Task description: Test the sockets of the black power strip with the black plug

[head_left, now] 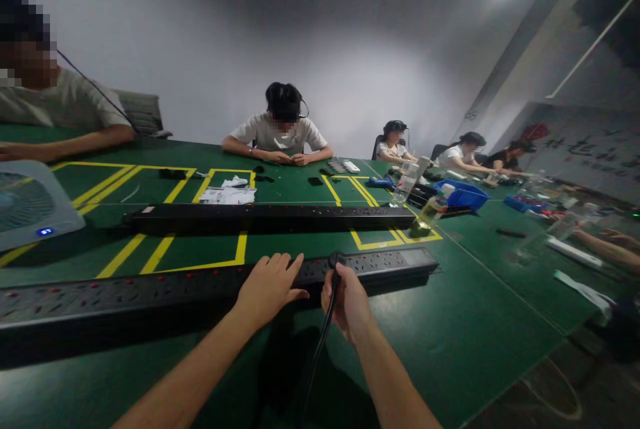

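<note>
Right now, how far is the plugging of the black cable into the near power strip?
Done: left hand lies flat on the near power strip. In hand: right hand grips the black cable, its plug at the sockets. Left: whether it is fully seated cannot be told.

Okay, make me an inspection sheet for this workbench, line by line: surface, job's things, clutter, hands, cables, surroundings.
Surface: green table with yellow tape lines.
Job's things: long black power strip at the near edge; black plug set at its sockets.
Clutter: second power strip, white fan, plastic bottles, blue bin, white papers.
Hands: left hand flat on the near strip; right hand gripping the cable below the plug.
Cables: black cable running down toward the camera.
Surroundings: several seated people, grey wall.
</note>
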`<state>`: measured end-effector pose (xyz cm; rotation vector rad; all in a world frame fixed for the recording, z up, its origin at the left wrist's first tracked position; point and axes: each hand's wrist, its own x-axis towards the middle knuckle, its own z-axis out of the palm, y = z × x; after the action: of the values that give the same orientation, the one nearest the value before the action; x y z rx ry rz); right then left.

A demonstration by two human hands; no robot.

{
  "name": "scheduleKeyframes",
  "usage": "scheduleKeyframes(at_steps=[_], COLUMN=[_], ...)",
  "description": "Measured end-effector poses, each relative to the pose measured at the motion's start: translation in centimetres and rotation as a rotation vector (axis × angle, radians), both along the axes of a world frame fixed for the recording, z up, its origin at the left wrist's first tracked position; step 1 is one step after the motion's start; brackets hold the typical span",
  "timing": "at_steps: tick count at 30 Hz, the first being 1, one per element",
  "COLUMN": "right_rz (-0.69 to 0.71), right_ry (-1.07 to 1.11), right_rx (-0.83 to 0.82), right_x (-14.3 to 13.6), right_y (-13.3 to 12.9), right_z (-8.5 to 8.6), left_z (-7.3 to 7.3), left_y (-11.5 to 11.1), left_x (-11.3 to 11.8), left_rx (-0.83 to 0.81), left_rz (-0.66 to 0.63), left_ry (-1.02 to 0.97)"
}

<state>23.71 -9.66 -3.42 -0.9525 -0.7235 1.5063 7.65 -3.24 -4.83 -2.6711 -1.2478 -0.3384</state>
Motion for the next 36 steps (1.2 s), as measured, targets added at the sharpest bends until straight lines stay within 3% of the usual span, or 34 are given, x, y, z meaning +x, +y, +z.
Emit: scheduleKeyframes(at_steps=[20, 27, 36], right_rz=[0.015, 0.035, 0.062], right_ry=[0.031, 0.065, 0.088], right_rx=[0.015, 0.057, 0.067], right_x=[-0.1, 0.0, -0.2], right_y=[-0.2, -0.2, -0.3], right_z=[0.5, 0.5, 0.8], left_z=[0.0, 0.0, 1.3], left_y=[0.5, 0.6, 0.7], left_x=[-0.1, -1.8, -2.5], left_rx=[-0.059, -0.077, -0.163], left_rz=[-0.017, -0.009, -0.001], left_ry=[0.011, 0.04, 0.027])
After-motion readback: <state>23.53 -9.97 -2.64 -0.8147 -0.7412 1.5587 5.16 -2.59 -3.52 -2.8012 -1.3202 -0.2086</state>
